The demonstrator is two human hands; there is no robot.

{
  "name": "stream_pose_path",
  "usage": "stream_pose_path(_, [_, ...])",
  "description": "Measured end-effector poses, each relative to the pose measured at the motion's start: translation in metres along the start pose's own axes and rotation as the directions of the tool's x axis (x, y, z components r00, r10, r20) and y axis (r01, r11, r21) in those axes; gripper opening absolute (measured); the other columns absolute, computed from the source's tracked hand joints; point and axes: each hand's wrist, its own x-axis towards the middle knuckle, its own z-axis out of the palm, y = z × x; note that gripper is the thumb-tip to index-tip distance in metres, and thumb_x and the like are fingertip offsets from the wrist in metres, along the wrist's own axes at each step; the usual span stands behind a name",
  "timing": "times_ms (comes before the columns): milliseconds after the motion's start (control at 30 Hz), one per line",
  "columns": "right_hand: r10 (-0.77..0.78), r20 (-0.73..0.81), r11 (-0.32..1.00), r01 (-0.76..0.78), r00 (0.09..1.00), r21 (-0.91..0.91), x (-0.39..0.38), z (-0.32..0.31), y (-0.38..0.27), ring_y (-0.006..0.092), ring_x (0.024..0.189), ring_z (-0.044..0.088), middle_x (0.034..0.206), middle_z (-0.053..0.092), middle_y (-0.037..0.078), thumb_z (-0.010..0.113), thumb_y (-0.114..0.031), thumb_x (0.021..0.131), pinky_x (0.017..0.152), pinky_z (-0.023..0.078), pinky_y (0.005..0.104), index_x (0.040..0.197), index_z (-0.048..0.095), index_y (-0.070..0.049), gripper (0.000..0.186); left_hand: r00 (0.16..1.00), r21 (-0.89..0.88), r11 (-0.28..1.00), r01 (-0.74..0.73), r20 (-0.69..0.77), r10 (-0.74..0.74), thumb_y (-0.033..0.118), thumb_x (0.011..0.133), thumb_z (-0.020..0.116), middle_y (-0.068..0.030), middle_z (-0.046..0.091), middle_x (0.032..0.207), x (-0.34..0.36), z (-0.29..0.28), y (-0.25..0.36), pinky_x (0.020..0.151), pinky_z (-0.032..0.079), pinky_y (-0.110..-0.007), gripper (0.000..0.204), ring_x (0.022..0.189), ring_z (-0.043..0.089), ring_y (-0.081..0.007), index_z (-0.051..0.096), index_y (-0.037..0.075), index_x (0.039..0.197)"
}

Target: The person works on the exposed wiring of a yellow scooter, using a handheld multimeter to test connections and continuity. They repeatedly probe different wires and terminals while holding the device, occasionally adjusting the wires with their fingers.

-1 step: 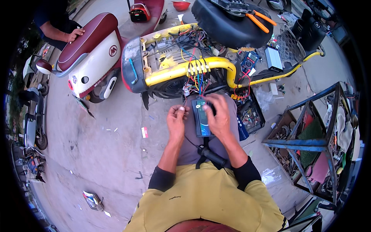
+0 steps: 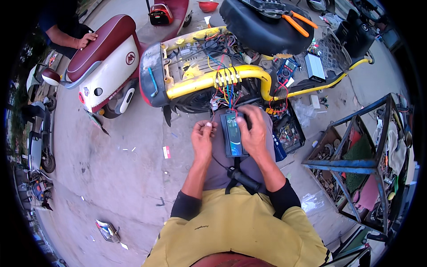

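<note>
Right hand, loosely curled, seemingly steadies the box at its thumb; left hand, alongside, pinches a thin wire.

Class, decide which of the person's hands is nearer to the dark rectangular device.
Right. The right hand overlaps the device's right edge; the left hand is apart from it, to its left.

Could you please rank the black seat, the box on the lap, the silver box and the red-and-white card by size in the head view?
1. Black seat
2. Lap box
3. Silver box
4. Red-and-white card
</note>
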Motion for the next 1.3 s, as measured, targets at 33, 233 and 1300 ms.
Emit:
stream_pose_path(33, [0.094,-0.061,0.989,-0.087,0.994,0.119,0.007,-0.002,0.002,0.0361,0.117,0.063,0.125,0.065,0.014,0.072,-0.013,0.096,0.099,0.050,0.0443,0.120,0.070,-0.005,0.025,1.000,0.021,1.000,-0.016,-0.003,0.016,0.014,0.107,0.063,-0.0080,0.075,0.101,0.001,0.000,0.002,0.074,0.050,-0.025,0.011,0.084,0.065,-0.0102,0.064,0.004,0.111])
stream_pose_path(233, [0.272,-0.088,0.961,-0.266,0.958,0.081,0.047,-0.008,0.030,0.0336,0.097,0.073,0.111,0.072,0.020,0.064,-0.014,0.103,0.089,0.057,0.0421,0.130,0.065,0.001,0.031,0.999,0.046,0.998,-0.043,-0.009,0.043,0.011,0.105,0.063,-0.0075,0.074,0.098,0.011,-0.004,-0.003,0.073,0.051,-0.026,0.010,0.083,0.065,-0.0110,0.064,0.003,0.111])
stream_pose_path(1300, [0.665,0.348,0.629,-0.746,0.661,0.216,0.103,0.013,0.105,0.0215,0.063,0.071,0.080,0.072,0.013,0.061,-0.025,0.098,0.057,0.053,0.0338,0.109,0.071,0.008,0.037,0.999,0.122,0.992,-0.038,-0.024,0.041,0.004,0.102,0.064,-0.0055,0.072,0.099,0.014,-0.001,0.008,0.074,0.050,-0.027,0.010,0.085,0.064,-0.0112,0.062,0.002,0.112])
